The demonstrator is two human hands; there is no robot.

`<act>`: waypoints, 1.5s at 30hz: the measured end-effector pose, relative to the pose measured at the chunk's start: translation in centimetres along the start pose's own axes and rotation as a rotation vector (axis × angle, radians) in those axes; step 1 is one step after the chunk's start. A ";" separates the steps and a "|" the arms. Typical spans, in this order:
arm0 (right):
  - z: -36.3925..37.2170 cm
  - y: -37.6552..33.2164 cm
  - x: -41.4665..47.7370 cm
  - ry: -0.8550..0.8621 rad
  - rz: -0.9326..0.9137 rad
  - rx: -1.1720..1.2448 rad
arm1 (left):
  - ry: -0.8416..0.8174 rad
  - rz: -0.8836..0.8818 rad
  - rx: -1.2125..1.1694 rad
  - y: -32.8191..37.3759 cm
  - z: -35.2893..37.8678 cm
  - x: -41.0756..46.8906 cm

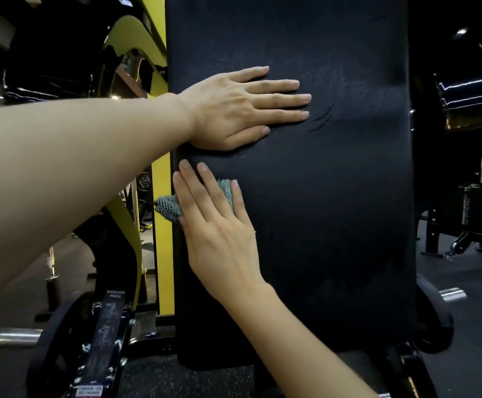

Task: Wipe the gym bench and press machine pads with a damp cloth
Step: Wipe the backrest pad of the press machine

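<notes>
Bracing my flat left hand [242,110] on the pad [334,196], I press the cloth [167,209] beneath my straight-fingered right hand [216,225], then should sweep evenly toward 3 o'clock.

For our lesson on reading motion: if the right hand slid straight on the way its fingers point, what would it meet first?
Probably the left hand, near its wrist, flat on the pad just beyond the right hand.

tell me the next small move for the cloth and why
Probably sweep the right hand rightward across the pad: it presses the cloth at the pad's left edge, below the left hand, and most of the surface lies to its right.
</notes>
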State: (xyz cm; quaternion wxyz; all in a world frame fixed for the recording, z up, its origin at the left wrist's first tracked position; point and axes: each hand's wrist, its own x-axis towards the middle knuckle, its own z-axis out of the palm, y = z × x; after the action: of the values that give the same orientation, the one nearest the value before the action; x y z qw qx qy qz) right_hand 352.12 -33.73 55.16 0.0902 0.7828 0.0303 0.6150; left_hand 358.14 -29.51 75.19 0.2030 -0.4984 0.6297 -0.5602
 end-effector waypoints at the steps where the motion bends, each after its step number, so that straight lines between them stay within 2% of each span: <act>1: 0.1 -0.3 -0.3 0.010 0.023 0.006 | 0.001 -0.001 0.002 0.0 0.0 0.0; 5: 0.2 -0.2 -2.6 -0.014 0.014 -0.022 | 0.000 -0.011 0.006 0.2 0.1 -0.1; 9: -0.9 2.9 -3.7 -0.029 0.018 -0.056 | 0.021 -0.019 0.028 0.4 0.2 -0.4; 12: -2.5 7.0 -3.9 0.038 0.147 -0.120 | 0.018 -0.025 0.038 0.8 0.3 -0.6; 16: -4.6 11.8 -4.7 0.094 0.394 -0.048 | 0.022 -0.061 0.034 1.4 0.4 -0.8; 22: -3.0 8.7 -4.2 0.244 0.629 -0.070 | 0.023 -0.108 0.038 2.9 0.7 -1.2; 24: -2.5 7.4 -5.5 0.214 0.570 -0.087 | 0.022 -0.112 0.041 3.1 0.7 -1.3; 28: -2.2 6.0 -9.1 0.078 0.321 -0.117 | 0.029 -0.112 0.050 3.7 0.7 -1.3; 33: -3.9 8.5 -11.0 -0.067 0.147 -0.118 | 0.054 -0.159 0.050 4.8 0.9 -1.3; 41: -7.1 16.5 -10.9 0.014 0.335 -0.123 | 0.066 -0.161 0.064 5.9 1.4 -1.0; 45: -5.8 15.8 -9.5 0.198 0.609 -0.112 | 0.064 -0.155 0.077 6.2 1.5 -0.9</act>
State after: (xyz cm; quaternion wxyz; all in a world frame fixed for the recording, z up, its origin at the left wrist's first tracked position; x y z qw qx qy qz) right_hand 343.18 -50.15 50.22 -0.0581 0.6861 -0.2305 0.6875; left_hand 357.29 -30.23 68.87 0.1579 -0.5193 0.5733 -0.6138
